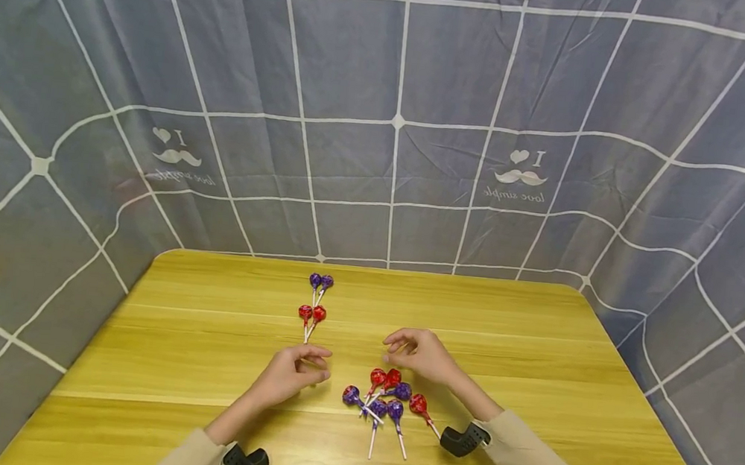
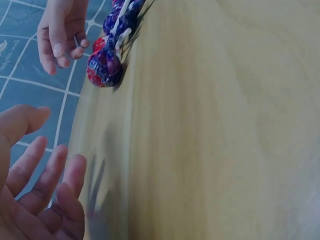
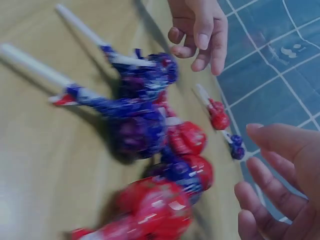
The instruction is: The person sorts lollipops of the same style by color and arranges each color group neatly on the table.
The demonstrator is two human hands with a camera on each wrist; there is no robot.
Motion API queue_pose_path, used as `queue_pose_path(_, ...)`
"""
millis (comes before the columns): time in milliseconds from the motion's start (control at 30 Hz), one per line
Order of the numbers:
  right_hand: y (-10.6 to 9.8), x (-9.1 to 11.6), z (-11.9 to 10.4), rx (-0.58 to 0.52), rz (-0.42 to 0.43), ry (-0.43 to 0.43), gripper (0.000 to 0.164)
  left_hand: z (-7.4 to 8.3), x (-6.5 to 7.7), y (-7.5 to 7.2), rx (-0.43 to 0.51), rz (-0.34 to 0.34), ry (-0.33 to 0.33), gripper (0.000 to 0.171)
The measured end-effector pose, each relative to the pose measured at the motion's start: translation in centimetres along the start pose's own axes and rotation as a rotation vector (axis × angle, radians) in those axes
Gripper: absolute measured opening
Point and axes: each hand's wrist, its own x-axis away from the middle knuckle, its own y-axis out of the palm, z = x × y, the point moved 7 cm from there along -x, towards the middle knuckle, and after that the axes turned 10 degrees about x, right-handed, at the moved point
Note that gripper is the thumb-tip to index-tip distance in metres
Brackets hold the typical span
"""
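Observation:
A loose pile of several wrapped lollipops, red (image 1: 419,404) and purple (image 1: 395,410), lies on the table between my hands, with white sticks pointing various ways. My left hand (image 1: 290,376) hovers left of the pile, its fingers loosely bent around nothing. Just behind the pile is my right hand (image 1: 423,354), also holding nothing, with thumb and fingers apart in the right wrist view. Farther back, two red lollipops (image 1: 319,313) lie side by side with their sticks meeting. Beyond them are two purple lollipops (image 1: 327,281), arranged the same way.
The wooden table (image 1: 505,320) has rounded back corners. A grey curtain (image 1: 345,162) with white grid lines hangs behind it and along both sides. Each wrist wears a black camera mount; the right mount (image 1: 460,441) is close to a red lollipop's stick.

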Motion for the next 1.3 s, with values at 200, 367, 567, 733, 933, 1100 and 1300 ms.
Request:
queue_pose_path(200, 0.5, 1.3, 0.5, -0.021, -0.039, -0.054, 0.031, -0.2, 0.1, 1.1, -0.024, -0.071, -0.004, 0.042)
queue_pose_path(367, 0.7, 2.4, 0.6, -0.028, -0.07, -0.114, 0.031, -0.2, 0.1, 1.9, -0.028, -0.115, -0.002, 0.043)
queue_pose_path(567, 1.1, 3.7, 0.5, -0.022, -0.135, -0.17, 0.033, -0.2, 0.0, 2.7, -0.016, -0.159, 0.006, 0.044)
queue_pose_path(733, 1.1, 4.7, 0.0, -0.002, -0.147, -0.211, 0.031, -0.2, -0.2, 3.2, -0.014, -0.181, 0.039, 0.044)
queue_pose_path(933, 1.4, 5.2, -0.3, 0.024, -0.137, -0.212, 0.03, -0.1, -0.3, 3.5, -0.037, -0.196, 0.055, 0.043)
queue_pose_path(1100, 1.5, 5.4, -0.3, 0.065, -0.135, -0.208, 0.031, 0.2, -0.3, 3.8, -0.038, -0.217, 0.054, 0.044)
queue_pose_path(1300, 1.6, 5.5, 0.1, 0.087, -0.164, -0.178, 0.035, 0.6, -0.1, 4.2, -0.027, -0.235, 0.035, 0.045)
